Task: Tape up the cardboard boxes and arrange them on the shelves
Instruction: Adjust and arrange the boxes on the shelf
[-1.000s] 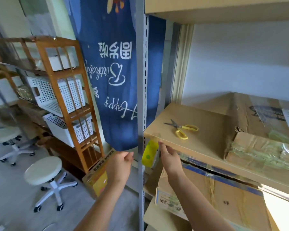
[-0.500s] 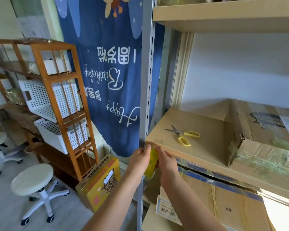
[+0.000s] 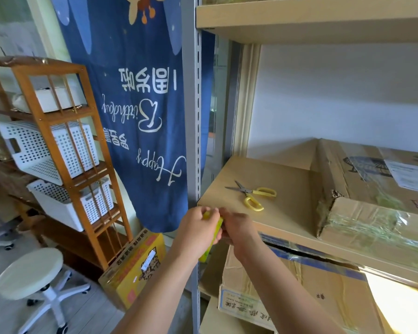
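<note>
Both my hands meet at the front left corner of the middle shelf (image 3: pixel 270 227), gripping a yellow tape roll (image 3: pixel 215 231) that hangs there. My left hand (image 3: pixel 198 227) closes on its left side and my right hand (image 3: pixel 237 227) on its right; most of the roll is hidden between them. A taped cardboard box (image 3: pixel 377 189) sits on the right of this shelf. Another cardboard box (image 3: pixel 307 288) with blue tape lies on the shelf below. Yellow-handled scissors (image 3: pixel 252 195) rest on the shelf board just beyond my hands.
The grey metal upright (image 3: pixel 191 116) of the shelf unit stands just left of my hands. A blue banner (image 3: pixel 140 116) hangs behind it. A yellow printed box (image 3: pixel 135 266) leans on the floor, beside a wooden rack (image 3: pixel 58 153) with white baskets and a round stool (image 3: pixel 32 273).
My left hand has come in from the left and joined my right hand on the yellow tape roll. The view has moved closer to the shelf.
</note>
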Demonstrator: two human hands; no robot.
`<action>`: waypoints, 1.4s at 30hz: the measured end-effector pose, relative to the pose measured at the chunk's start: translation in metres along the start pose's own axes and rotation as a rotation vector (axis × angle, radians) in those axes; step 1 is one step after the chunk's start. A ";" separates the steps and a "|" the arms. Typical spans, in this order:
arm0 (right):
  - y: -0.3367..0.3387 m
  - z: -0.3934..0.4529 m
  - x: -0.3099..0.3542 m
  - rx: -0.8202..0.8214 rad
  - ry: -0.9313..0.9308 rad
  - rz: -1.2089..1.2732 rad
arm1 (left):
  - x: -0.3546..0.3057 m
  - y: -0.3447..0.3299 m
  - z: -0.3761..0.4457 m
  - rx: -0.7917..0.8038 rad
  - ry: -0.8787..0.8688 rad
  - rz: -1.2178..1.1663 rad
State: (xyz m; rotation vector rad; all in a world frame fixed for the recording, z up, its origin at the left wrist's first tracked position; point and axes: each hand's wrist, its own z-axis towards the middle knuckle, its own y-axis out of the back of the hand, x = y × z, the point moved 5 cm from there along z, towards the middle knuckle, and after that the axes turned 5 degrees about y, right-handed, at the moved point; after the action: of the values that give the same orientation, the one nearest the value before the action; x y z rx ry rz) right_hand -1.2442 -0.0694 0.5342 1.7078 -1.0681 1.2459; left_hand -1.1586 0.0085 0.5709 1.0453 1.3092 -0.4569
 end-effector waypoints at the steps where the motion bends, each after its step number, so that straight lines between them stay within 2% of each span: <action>1: 0.000 -0.002 0.003 0.026 0.021 0.019 | -0.003 0.002 -0.005 -0.023 -0.042 -0.002; 4: 0.000 -0.009 0.012 0.087 0.072 0.069 | -0.005 0.010 -0.016 -0.093 -0.089 -0.022; 10: 0.018 -0.021 -0.051 0.019 -0.033 0.036 | 0.042 -0.022 -0.030 -0.003 -0.013 0.127; 14: 0.037 -0.023 -0.099 -0.120 0.008 0.021 | 0.083 -0.056 -0.034 0.112 0.066 0.284; 17: 0.051 -0.026 -0.118 -0.243 0.069 -0.011 | 0.097 -0.077 -0.041 0.212 0.149 0.244; 20: 0.070 -0.029 -0.126 -0.309 0.108 0.008 | 0.104 -0.088 -0.035 0.231 0.195 0.248; 23: 0.092 -0.031 -0.133 -0.317 0.118 0.097 | 0.106 -0.089 -0.001 0.127 0.102 0.205; 26: 0.109 -0.034 -0.139 -0.303 0.128 0.160 | 0.106 -0.104 0.045 0.066 -0.077 0.379; 29: 0.118 -0.040 -0.145 -0.297 0.127 0.204 | 0.092 -0.139 0.079 0.185 -0.282 0.607; 32: 0.124 -0.044 -0.151 -0.305 0.125 0.217 | 0.090 -0.169 0.100 0.262 -0.375 0.823; 36: 0.139 -0.045 -0.160 -0.333 0.120 0.233 | 0.088 -0.187 0.106 0.257 -0.306 0.911; 38: 0.143 -0.045 -0.164 -0.345 0.115 0.235 | 0.086 -0.194 0.109 0.287 -0.247 0.787; 40: 0.145 -0.046 -0.166 -0.352 0.109 0.253 | 0.079 -0.197 0.112 0.350 -0.159 0.684; 42: 0.144 -0.046 -0.165 -0.354 0.088 0.306 | 0.070 -0.199 0.117 0.453 -0.138 0.728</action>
State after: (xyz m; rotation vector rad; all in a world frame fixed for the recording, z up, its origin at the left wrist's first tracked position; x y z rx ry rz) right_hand -1.4218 -0.0491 0.3994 1.2454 -1.4388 1.2147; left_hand -1.2324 -0.1679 0.4243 1.7384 0.6337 -0.2582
